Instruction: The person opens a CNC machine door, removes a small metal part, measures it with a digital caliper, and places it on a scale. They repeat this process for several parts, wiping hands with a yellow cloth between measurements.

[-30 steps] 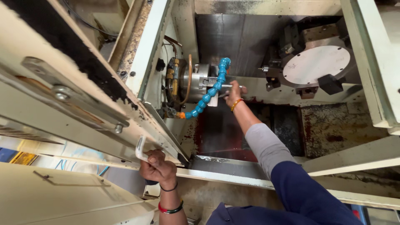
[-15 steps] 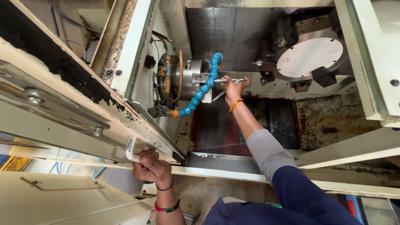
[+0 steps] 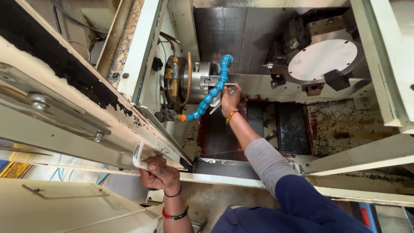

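I look into an open lathe enclosure. My right hand (image 3: 230, 98) reaches deep inside and grips a thin metal rod (image 3: 217, 105) right beside the chuck (image 3: 199, 80). A blue segmented coolant hose (image 3: 211, 92) curves down just left of that hand. My left hand (image 3: 158, 172) is closed around the white door handle (image 3: 138, 156) on the sliding door (image 3: 64, 112) at the lower left.
A round tool turret (image 3: 321, 58) with black holders sits at the upper right. Copper pipes and fittings (image 3: 174, 82) run left of the chuck. The stained machine bed (image 3: 327, 125) lies below the turret, and a cream frame rail (image 3: 358, 157) crosses the right side.
My view has shifted slightly, so the chuck and turret sit higher and further right. My right hand stays at the chuck; my left hand keeps its hold on the handle.
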